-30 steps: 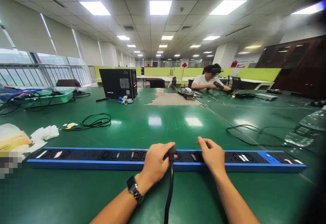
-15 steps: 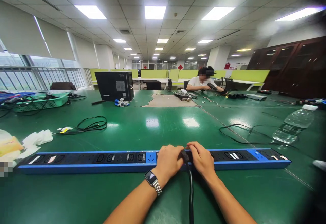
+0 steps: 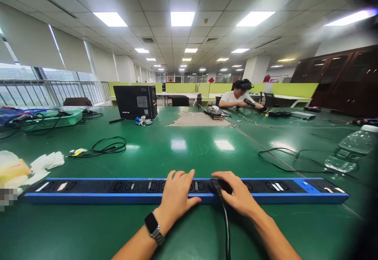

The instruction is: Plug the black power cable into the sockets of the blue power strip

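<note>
A long blue and black power strip [image 3: 103, 198] lies crosswise on the green table in front of me. My left hand [image 3: 178, 195], with a watch [image 3: 153, 228] on its wrist, rests on the strip left of its middle, fingers spread and nothing in them. Just to the right, my right hand [image 3: 238, 194] is curled around a black plug [image 3: 217, 188] against the strip's top face. From the plug a thick black cord [image 3: 227, 228] runs down toward me. Where the plug meets the strip, its prongs and the socket are hidden.
Coiled black cable [image 3: 109, 145] lies at left, beyond crumpled white paper [image 3: 49, 160]. A water bottle [image 3: 351, 149] and a loose cable [image 3: 274, 165] are at right. Farther back are a black computer case [image 3: 136, 102], a green basket [image 3: 53, 121] and a seated person [image 3: 232, 99].
My left hand has come off the plug, moved left and spread its fingers on the strip. The right hand stays at the plug. The view has shifted slightly.
</note>
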A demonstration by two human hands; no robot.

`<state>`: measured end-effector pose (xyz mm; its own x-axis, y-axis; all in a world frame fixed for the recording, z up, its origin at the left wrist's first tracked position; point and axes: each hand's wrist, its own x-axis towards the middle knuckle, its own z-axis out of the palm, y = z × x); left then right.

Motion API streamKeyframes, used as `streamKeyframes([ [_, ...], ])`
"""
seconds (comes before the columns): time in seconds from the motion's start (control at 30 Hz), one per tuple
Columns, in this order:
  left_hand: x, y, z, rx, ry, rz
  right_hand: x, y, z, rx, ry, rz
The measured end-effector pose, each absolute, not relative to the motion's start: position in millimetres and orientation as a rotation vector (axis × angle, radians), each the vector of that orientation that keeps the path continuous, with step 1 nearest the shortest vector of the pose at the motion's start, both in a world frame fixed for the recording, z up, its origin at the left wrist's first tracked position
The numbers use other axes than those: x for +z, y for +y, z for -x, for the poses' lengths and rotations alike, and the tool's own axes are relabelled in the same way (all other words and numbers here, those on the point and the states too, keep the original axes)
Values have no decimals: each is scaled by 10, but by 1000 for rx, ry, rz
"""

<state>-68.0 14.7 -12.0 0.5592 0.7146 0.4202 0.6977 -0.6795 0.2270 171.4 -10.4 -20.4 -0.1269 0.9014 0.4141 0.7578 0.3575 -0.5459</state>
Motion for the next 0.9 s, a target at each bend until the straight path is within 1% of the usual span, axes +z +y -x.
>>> streamKeyframes([
  [0.13,-184,159,894,745,1342,-2728,-167,-114,-1714,264,-2013,1371],
  [0.33,-177,152,844,721,1370,-2681,-192,-112,-1611,190,-1988,1538],
  [0.57,-156,137,857,753,1374,-2638,-215,-118,-1525,114,-1941,1472],
  [0.63,-158,134,854,761,1369,-2629,-209,-121,-1512,139,-1872,1451],
  [0.8,-144,138,898,821,1332,-2581,-239,-98,-1511,165,-1355,1461],
  [0.9,-78,195,1024,845,1313,-2534,-270,-79,-1449,86,-1387,1449],
])
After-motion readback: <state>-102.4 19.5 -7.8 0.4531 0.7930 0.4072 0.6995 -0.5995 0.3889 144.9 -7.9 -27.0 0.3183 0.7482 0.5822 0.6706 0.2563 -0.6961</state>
